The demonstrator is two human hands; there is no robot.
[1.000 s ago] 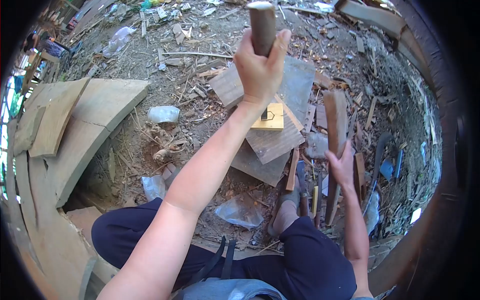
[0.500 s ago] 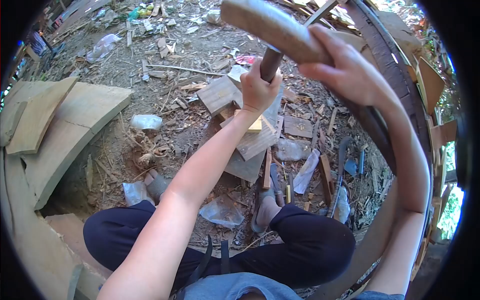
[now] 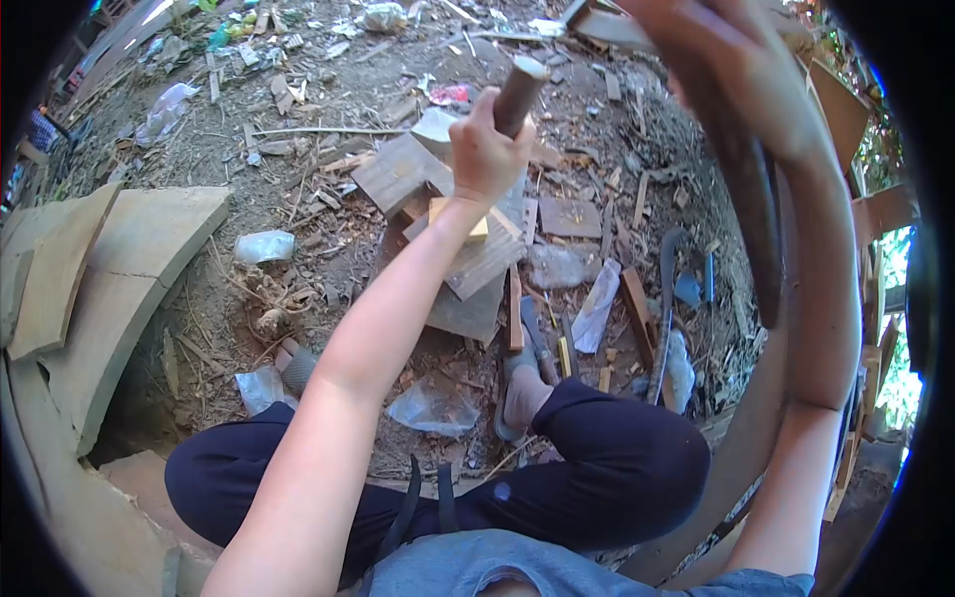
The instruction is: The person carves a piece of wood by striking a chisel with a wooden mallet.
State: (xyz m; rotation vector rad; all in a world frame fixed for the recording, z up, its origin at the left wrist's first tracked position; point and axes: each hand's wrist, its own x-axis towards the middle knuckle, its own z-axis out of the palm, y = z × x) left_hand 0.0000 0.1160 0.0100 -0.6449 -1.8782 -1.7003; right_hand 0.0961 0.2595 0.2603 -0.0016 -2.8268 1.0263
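Observation:
My left hand is wrapped round an upright round wooden handle with a pale, worn top end; its lower part is hidden by the hand. Beneath that hand lie stacked grey-brown wood pieces and a small yellowish wood block. Raised at the upper right, my right hand is closed on a long dark wooden club, blurred by motion. One end of the club hangs down beside my right forearm; its other end is beyond the frame's top.
Large curved planks lean at the left. Near my right foot are a sickle-like curved tool and wood strips. Plastic bags and wood chips litter the dirt. More boards stand at the right edge.
The club has swung up and to the right, away from above the handle, with my right hand rising. My left hand keeps its grip; the whole view has shifted slightly.

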